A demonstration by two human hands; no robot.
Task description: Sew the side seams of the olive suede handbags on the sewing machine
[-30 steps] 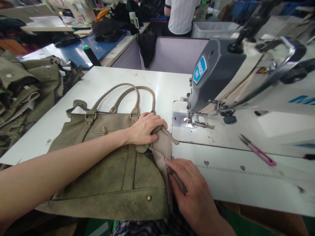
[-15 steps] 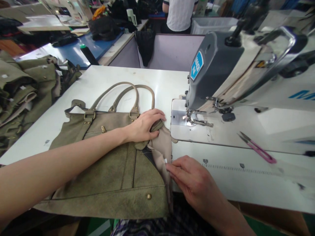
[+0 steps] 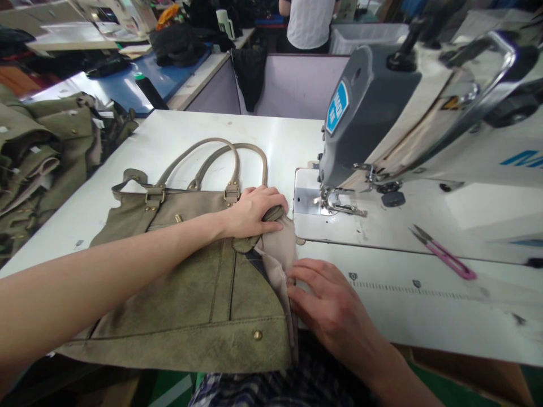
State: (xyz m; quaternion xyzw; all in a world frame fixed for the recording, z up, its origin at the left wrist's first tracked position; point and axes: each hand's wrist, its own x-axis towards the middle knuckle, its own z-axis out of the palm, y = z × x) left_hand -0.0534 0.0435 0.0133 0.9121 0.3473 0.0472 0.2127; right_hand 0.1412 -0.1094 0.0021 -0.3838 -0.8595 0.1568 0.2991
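An olive-green handbag (image 3: 182, 288) lies on the white sewing table, its two handles (image 3: 214, 148) pointing away from me. My left hand (image 3: 257, 212) is closed around a folded tab at the bag's upper right corner. Below it, the beige lining (image 3: 278, 246) shows along the open right side. My right hand (image 3: 326, 297) has its fingertips pinched on the edge of that lining. The sewing machine's presser foot (image 3: 335, 206) stands just right of the bag, apart from it. A brass stud (image 3: 257, 335) sits low on the bag.
Pink-handled thread snips (image 3: 443, 254) lie on the machine bed at the right. A printed ruler scale (image 3: 407, 287) runs along the table's front. Olive bag pieces (image 3: 46, 152) are heaped at the left. A person in a white top (image 3: 309, 25) is in the background.
My right hand has shifted its fingers slightly higher on the lining edge, covering the small white tag there. My left hand has moved barely to the right, still on the corner.
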